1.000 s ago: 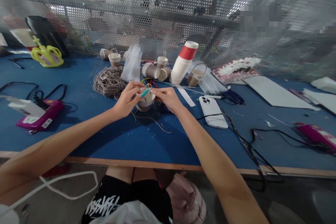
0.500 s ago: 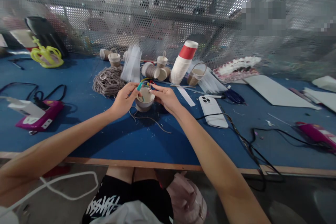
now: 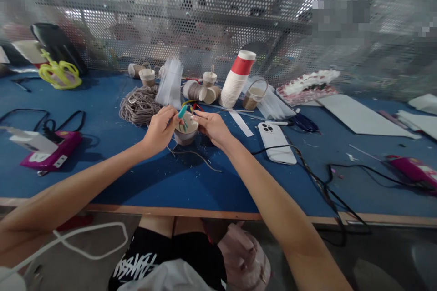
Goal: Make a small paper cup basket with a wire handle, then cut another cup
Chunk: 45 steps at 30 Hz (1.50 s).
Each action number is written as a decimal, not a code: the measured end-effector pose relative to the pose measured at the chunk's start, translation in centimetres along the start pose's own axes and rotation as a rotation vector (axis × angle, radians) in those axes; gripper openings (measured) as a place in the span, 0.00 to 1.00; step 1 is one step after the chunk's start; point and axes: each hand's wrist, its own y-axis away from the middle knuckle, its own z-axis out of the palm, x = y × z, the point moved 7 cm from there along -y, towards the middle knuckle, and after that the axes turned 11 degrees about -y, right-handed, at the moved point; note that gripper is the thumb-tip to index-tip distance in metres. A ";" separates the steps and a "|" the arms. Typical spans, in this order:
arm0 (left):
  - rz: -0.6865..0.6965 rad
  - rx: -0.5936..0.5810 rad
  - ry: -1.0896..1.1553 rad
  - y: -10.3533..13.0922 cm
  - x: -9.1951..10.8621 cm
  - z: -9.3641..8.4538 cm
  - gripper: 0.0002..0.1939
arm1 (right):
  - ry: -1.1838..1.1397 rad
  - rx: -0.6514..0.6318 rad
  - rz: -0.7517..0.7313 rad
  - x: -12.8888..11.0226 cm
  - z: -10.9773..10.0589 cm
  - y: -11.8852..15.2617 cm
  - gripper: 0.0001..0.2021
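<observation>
A small paper cup with grey cord wrapped around its side stands on the blue table between my hands. A thin looped handle rises above its far rim. My left hand is closed at the cup's left rim. A teal piece shows at its fingertips, and more teal shows inside the cup; whether it is a tool or a finger cover I cannot tell. My right hand pinches the right rim near the handle's end, its lower fingers behind the cup's side. A loose cord end trails on the table.
A coil of grey cord lies behind my left hand. Further back are stacked paper cups, a cord-wrapped basket and clear strips. A white phone and black cable lie right; a magenta device sits left.
The cup appears slightly further left, with its opening turned a little. Both hands stay at its rim, and the teal piece has shifted only slightly.
</observation>
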 end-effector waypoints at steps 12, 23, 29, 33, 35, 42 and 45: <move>0.038 -0.326 0.192 0.5 0.6 0.1 0.21 | -0.030 0.028 0.017 0.1 0.3 0.3 0.17; -0.034 -0.254 0.235 0.9 0.6 0.2 0.28 | -0.031 -0.033 -0.011 0.1 0.7 0.0 0.27; -0.001 -0.295 0.146 0.6 0.7 0.0 0.30 | 0.005 0.007 -0.023 0.2 0.3 -0.2 0.24; 0.040 -0.358 -0.015 0.3 0.9 0.0 0.19 | 0.021 0.042 -0.014 0.2 0.2 -0.2 0.22; 0.036 -0.363 -0.097 0.2 0.9 0.0 0.16 | 0.021 0.050 -0.016 0.2 0.1 -0.1 0.22; 0.013 -0.458 -0.333 0.1 0.7 1.2 0.20 | 0.045 0.019 -0.061 0.4 -0.1 -0.6 0.20; 0.018 -0.573 -0.412 0.2 0.9 2.3 0.21 | 0.070 0.003 -0.093 0.3 -0.1 -0.7 0.19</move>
